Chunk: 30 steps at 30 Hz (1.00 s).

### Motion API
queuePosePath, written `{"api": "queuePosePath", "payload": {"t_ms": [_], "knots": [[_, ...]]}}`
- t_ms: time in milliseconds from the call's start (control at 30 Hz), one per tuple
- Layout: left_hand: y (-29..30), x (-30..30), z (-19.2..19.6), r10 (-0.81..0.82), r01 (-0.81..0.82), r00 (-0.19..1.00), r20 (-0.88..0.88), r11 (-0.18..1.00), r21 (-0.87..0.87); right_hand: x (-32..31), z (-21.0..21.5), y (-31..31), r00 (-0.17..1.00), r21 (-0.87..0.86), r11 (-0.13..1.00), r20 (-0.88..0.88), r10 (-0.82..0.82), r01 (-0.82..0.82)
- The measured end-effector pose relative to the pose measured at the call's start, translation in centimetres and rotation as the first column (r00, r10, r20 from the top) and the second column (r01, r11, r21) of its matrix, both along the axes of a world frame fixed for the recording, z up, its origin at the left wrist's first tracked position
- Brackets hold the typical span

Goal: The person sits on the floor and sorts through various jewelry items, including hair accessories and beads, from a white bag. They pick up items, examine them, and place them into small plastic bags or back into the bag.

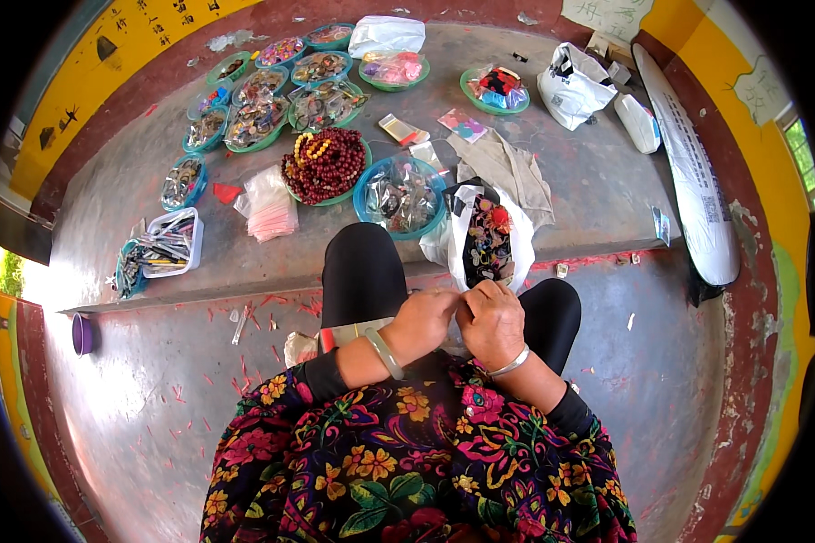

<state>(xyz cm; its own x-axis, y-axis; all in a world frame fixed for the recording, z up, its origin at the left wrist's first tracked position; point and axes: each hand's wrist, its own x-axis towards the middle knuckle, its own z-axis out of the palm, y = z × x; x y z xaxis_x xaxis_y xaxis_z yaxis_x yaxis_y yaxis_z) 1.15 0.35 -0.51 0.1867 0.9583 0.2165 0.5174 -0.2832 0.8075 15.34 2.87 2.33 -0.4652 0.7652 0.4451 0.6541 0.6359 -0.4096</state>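
Observation:
Above my lap, my left hand (pixel 427 319) and my right hand (pixel 492 324) meet with fingers curled in. Whatever they pinch is too small or too hidden to name. Just beyond the fingertips, between my knees, stands a white plastic bag (pixel 521 237), its mouth spread wide. Many small dark and coloured pieces (pixel 489 249) fill it, with red ones near the top. A flat card-like piece (pixel 358 331) lies on my lap beside my left wrist.
Bowls of packaged trinkets crowd the raised grey platform (pixel 598 195). Close by are a blue basin (pixel 360 201), dark red bead strings (pixel 326 167), pink-white plastic bags (pixel 270 210) and a beige cloth (pixel 507 176). A tray of pens (pixel 190 240) sits left; red scraps litter the floor.

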Motion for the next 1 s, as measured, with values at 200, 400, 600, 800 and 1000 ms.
{"api": "queuePosePath", "payload": {"t_ms": [200, 400, 600, 800, 1000], "knots": [[0.2, 0.0, -0.8, -0.021, 0.021, 1.000, 0.005, 1.000, 0.009, 0.0, 0.3, -0.1, 0.998, -0.003, 1.000, 0.065, 0.020, -0.020], [0.0, 0.2, -0.8, -0.006, 0.003, 0.998, 0.056, 0.999, 0.048, 0.1, -0.3, 0.1, 1.000, -0.012, 1.000, 0.016, 0.009, -0.009], [0.1, 0.0, -0.9, 0.011, -0.008, 0.999, 0.045, 0.998, -0.057, 0.2, -0.3, 0.1, 0.998, -0.061, 0.998, -0.063, -0.008, 0.005], [0.1, -0.1, -1.3, 0.014, -0.013, 1.000, 0.022, 0.999, -0.046, 0.2, -0.1, 0.2, 0.999, -0.042, 0.999, -0.045, 0.003, -0.005], [0.0, -0.1, -1.4, 0.016, -0.014, 0.998, 0.066, 1.000, -0.024, 0.2, -0.6, 0.3, 0.998, -0.055, 0.998, -0.069, -0.006, 0.002]]}}
